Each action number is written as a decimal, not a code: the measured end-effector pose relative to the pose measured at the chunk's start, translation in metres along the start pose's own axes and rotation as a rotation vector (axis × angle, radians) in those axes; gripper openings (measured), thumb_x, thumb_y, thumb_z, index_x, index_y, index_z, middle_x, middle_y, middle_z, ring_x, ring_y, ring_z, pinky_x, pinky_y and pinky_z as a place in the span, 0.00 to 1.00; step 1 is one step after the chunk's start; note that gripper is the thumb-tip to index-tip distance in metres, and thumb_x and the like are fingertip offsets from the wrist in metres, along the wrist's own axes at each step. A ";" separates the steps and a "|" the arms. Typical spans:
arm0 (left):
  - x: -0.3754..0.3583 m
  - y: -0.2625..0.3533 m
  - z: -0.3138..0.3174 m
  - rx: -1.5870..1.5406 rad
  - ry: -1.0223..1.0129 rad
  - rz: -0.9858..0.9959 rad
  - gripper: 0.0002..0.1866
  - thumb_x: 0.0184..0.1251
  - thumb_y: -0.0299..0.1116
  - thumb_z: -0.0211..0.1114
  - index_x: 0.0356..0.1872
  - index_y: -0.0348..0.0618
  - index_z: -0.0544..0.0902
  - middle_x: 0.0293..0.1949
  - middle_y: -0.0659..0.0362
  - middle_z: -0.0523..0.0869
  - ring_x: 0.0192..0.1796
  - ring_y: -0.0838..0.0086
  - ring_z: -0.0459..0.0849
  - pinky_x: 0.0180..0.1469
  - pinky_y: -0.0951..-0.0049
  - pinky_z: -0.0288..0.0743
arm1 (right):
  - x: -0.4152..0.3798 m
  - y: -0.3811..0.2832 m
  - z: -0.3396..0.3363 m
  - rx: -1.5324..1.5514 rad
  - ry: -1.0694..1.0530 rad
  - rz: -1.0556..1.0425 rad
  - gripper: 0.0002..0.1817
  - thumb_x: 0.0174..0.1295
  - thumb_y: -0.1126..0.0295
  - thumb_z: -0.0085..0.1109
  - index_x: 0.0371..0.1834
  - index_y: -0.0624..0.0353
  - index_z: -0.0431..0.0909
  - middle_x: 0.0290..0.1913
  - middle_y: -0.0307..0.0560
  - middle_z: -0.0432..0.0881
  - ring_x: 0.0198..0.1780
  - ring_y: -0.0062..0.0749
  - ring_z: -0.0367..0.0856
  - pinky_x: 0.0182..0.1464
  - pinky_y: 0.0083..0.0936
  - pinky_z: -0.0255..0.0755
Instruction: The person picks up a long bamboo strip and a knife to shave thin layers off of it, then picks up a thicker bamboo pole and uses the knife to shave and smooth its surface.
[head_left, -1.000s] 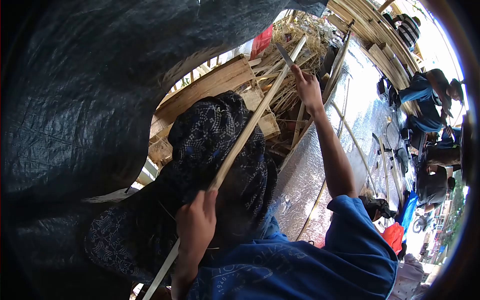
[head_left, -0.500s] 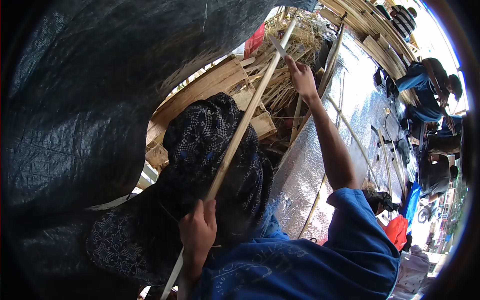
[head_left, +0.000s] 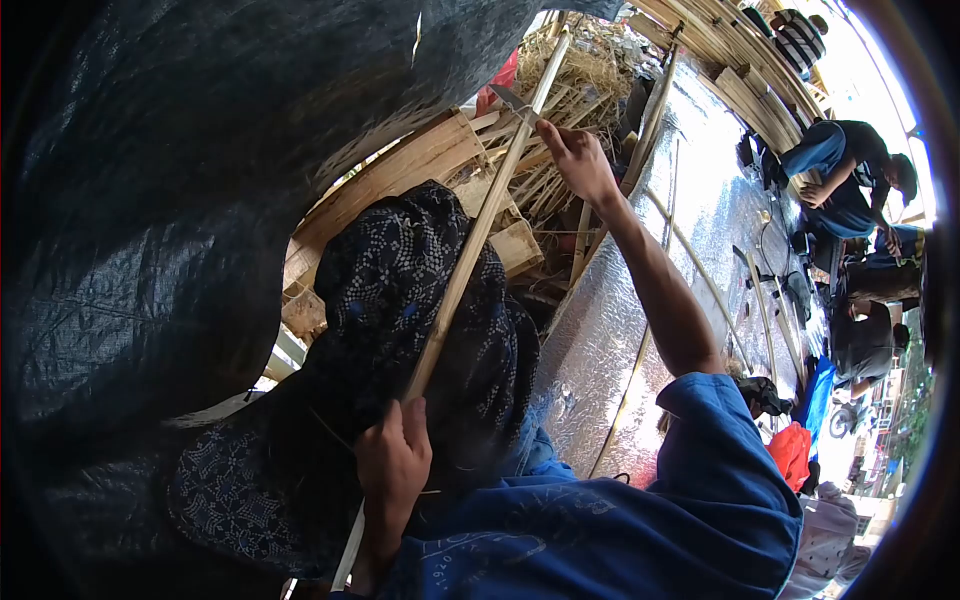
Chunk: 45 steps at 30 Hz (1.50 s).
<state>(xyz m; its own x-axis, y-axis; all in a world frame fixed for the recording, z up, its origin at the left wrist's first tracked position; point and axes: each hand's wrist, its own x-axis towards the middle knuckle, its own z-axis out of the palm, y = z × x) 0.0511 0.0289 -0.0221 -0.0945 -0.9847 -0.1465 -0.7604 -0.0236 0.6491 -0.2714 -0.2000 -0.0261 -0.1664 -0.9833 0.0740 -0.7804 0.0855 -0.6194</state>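
A long pale bamboo strip (head_left: pixel 468 258) runs diagonally up across the head view, over a dark patterned cloth (head_left: pixel 405 250) draped on my lap. Near its lower part, my left hand (head_left: pixel 396 455) is wrapped round the strip, thumb along its top. My right hand (head_left: pixel 580 165), arm stretched out, grips a knife (head_left: pixel 514 104) close to the strip's far end. The blade crosses the strip in this view and points up and left. Most of the knife's handle is hidden in my fingers.
A dark tarpaulin (head_left: pixel 150 200) hangs on the left. Beyond the cloth lie wooden blocks (head_left: pixel 420 160) and a heap of shavings (head_left: pixel 590 70). Silver foil sheeting (head_left: pixel 620 330) with thin strips on it spreads to the right. A person in dark clothes (head_left: pixel 855 170) sits farther off, among others.
My right hand and the knife have moved left and slightly down, the blade now crossing the strip. The strip's far end has shifted left. My left hand keeps its hold.
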 end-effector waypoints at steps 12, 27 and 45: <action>-0.001 0.004 -0.003 0.055 -0.029 -0.061 0.18 0.69 0.41 0.53 0.25 0.38 0.75 0.18 0.43 0.79 0.26 0.47 0.82 0.24 0.55 0.74 | -0.012 -0.004 0.007 0.019 -0.049 0.058 0.35 0.68 0.44 0.40 0.21 0.71 0.71 0.15 0.53 0.68 0.22 0.34 0.64 0.35 0.39 0.66; -0.005 -0.001 0.012 -0.132 -0.033 -0.051 0.17 0.69 0.38 0.54 0.24 0.36 0.75 0.15 0.44 0.77 0.23 0.49 0.81 0.21 0.57 0.70 | -0.041 -0.004 0.001 0.052 0.037 0.058 0.34 0.67 0.43 0.41 0.31 0.70 0.80 0.12 0.49 0.66 0.18 0.33 0.68 0.29 0.36 0.67; -0.005 -0.013 0.013 -0.142 -0.010 -0.007 0.19 0.72 0.39 0.52 0.24 0.34 0.74 0.10 0.52 0.69 0.12 0.70 0.71 0.17 0.68 0.57 | 0.013 -0.030 -0.008 -0.063 0.031 -0.189 0.30 0.69 0.44 0.36 0.42 0.57 0.82 0.19 0.49 0.75 0.25 0.34 0.76 0.36 0.33 0.71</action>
<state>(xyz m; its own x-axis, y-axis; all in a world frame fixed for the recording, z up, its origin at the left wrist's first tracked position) 0.0530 0.0361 -0.0392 -0.0967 -0.9827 -0.1579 -0.6628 -0.0548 0.7468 -0.2554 -0.2140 -0.0005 -0.0311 -0.9774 0.2089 -0.8354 -0.0893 -0.5424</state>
